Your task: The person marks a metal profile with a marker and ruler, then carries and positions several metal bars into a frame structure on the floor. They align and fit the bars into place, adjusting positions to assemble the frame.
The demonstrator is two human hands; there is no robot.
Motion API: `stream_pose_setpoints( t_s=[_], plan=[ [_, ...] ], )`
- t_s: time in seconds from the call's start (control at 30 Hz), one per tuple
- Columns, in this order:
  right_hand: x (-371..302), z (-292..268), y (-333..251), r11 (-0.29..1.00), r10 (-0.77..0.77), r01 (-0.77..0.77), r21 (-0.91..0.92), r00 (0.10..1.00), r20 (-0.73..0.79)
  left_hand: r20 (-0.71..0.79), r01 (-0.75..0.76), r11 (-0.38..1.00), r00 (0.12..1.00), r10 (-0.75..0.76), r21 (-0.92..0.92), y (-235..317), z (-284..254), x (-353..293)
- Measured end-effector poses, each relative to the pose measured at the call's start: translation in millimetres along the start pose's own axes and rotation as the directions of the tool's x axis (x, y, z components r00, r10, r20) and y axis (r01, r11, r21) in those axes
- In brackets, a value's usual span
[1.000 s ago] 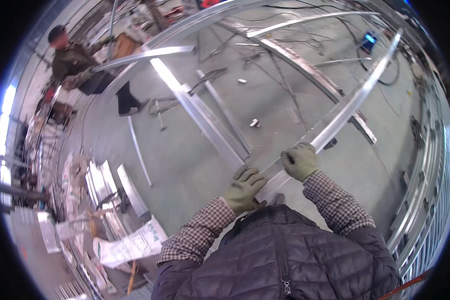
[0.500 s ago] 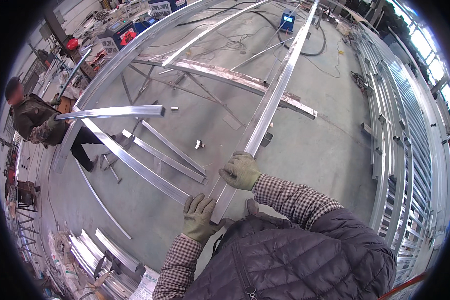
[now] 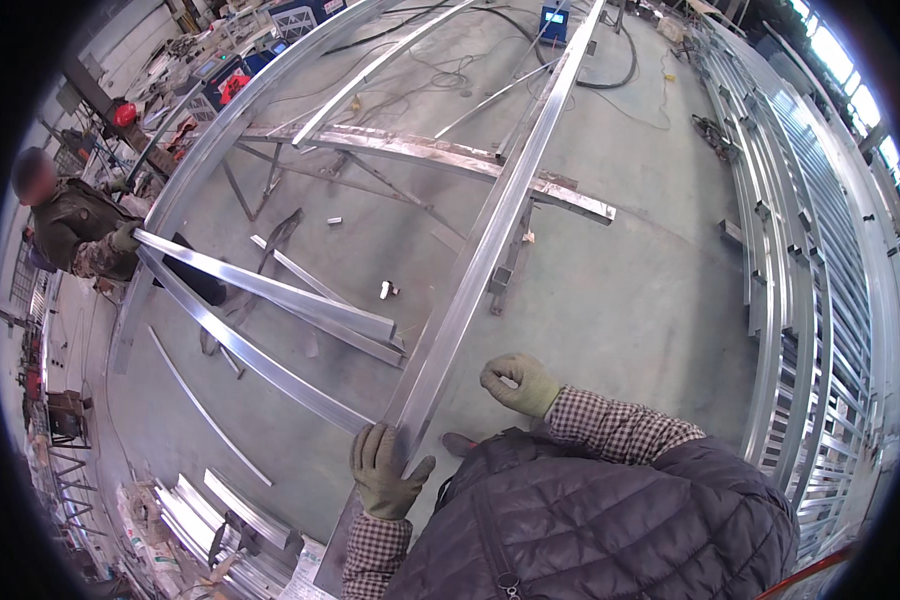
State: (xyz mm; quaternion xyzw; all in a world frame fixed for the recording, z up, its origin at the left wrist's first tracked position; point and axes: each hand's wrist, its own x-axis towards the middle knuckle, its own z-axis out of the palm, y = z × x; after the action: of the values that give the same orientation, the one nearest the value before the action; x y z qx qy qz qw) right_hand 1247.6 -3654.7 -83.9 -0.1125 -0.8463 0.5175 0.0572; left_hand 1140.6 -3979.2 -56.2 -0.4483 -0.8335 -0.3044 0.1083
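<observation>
My left hand, in a greenish work glove, rests over the corner where a long silver metal tube meets a side tube. Its fingers are stretched out and the thumb stands apart. To the right of the long tube, my right hand, gloved alike, hovers off the metal. Its fingers curl loosely toward the thumb with nothing visible in them. At the left, a co-worker has a gloved hand at the end of another silver tube, which slants toward the long tube.
A rusty-topped support beam crosses under the frame. Stacked metal frames stand along the right side. Silver offcuts lie at lower left. A blue machine with cables stands on the floor at the back, and a small white fitting lies mid-floor.
My right hand has let go of the long tube and moved right. My left hand stays at the corner, its thumb spread wider. The co-worker's tube has swung its free end toward me.
</observation>
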Motion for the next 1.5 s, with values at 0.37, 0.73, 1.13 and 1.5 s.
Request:
stream_pose_setpoints(
  t_s=[0.37, 0.73, 1.13, 1.5],
  plan=[
    [-40, -131, 111, 0.880, 0.466, -0.471, -0.062, 0.832, 0.301, 0.023, -0.043, 0.968, 0.998, 0.050, -0.246, 133, 100, 139],
    [-81, -228, 237, 0.683, 0.730, -0.731, 0.011, 0.682, 0.045, -0.030, 0.011, 0.915, 0.999, -0.025, -0.402, 128, 189, 331],
    [-146, -264, 270, 0.376, 0.927, -0.894, 0.242, 0.357, -0.118, 0.414, 0.368, 0.929, 0.851, -0.322, -0.034, 6, 449, 636],
    [-137, -255, 271, 0.259, 0.963, -0.934, 0.244, 0.269, 0.005, 0.760, 0.460, 0.841, 0.428, -0.490, 0.284, -13, 542, 663]
  ],
)
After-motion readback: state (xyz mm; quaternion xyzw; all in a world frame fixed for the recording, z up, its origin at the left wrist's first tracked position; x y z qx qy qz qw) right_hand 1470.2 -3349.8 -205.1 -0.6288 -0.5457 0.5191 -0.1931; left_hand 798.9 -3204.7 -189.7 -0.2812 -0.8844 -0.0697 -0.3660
